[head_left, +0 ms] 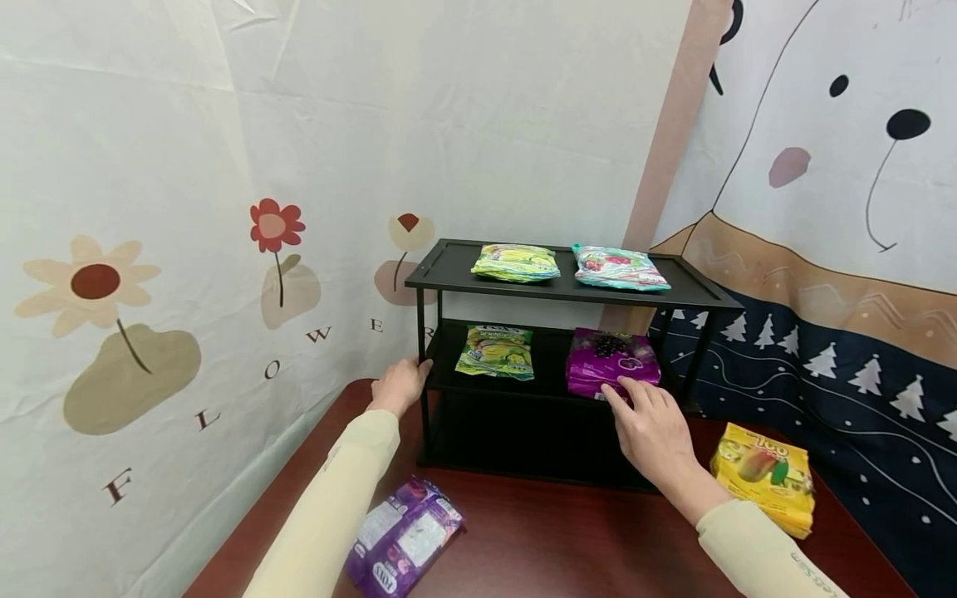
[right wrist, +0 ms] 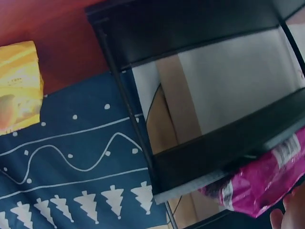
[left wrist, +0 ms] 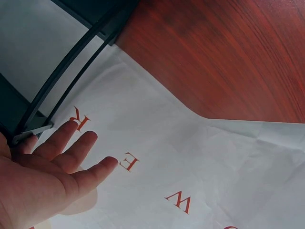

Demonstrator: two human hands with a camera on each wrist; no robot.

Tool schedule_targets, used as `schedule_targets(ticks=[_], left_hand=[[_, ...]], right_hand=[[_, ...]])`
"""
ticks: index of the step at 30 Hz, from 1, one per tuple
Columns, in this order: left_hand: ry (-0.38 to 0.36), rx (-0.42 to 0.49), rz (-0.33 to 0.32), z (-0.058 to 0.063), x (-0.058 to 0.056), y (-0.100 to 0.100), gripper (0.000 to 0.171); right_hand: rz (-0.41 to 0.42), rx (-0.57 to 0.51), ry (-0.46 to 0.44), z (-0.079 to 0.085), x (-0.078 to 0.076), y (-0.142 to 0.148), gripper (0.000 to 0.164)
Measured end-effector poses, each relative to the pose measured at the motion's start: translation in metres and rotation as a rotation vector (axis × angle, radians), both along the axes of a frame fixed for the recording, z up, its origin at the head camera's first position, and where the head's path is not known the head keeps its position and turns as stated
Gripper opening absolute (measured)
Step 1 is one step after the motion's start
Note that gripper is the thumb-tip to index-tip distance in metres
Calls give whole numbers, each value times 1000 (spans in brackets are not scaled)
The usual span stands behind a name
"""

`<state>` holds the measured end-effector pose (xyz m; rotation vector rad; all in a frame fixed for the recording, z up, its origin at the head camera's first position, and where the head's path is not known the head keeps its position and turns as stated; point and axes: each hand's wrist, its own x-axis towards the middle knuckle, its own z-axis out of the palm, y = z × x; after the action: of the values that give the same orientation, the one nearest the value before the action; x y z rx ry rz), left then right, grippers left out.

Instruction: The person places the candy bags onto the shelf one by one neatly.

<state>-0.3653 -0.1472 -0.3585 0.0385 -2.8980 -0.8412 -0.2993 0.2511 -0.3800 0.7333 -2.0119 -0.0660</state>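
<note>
On the middle shelf point(head_left: 551, 357) of the black rack point(head_left: 449, 266), toward its right end, lies the purple grape packet point(head_left: 609, 353), its near edge at the shelf's front lip; the right hand point(head_left: 658, 428) reaches in from the front and touches that near edge, thumb and forefinger somewhat apart and fairly straight, resting against the wrapper rather than clamped round it; the far side of the remaining fingers is hidden, so I cannot tell how they lie. At the rack's left end the left hand point(head_left: 399, 386) touches the frame by the front post — the left wrist view shows several fingers spread apart and nothing clamped between them; it seems to be steadying the rack.

Beside the grape packet, a bit apart, lies a green packet point(head_left: 495, 353); on the top board are a yellow-green packet point(head_left: 516, 262) and a teal packet point(head_left: 620, 268); on the table point(head_left: 538, 531) lie another purple packet point(head_left: 407, 540), front left, and a yellow mango packet point(head_left: 763, 477), right of the rack.

The step in hand looks like settling the grape packet on its shelf; the next move probably calls for a light, level push backward — flat fingertips, no squeeze — while the left hand braces the frame.
</note>
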Motion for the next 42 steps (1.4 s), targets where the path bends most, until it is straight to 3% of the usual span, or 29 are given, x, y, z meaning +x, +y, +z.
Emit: schedule_targets(ticks=[3, 12, 23, 28, 33, 42], left_hand=[[4, 2, 0, 0, 0, 0, 52], [-12, 10, 4, -2, -3, 0, 52], [12, 20, 0, -2, -3, 0, 46], [15, 26, 0, -2, -3, 0, 46], [13, 25, -1, -2, -4, 0, 45], [14, 19, 0, -2, -4, 0, 44]], right_hand=[[-15, 7, 41, -9, 2, -1, 49], [-57, 9, 36, -20, -1, -3, 57], [-88, 20, -65, -17, -7, -2, 65], [-115, 25, -116, -16, -11, -2, 43], [-153, 24, -135, -14, -14, -4, 57], [-189, 9, -218, -12, -15, -9, 62]])
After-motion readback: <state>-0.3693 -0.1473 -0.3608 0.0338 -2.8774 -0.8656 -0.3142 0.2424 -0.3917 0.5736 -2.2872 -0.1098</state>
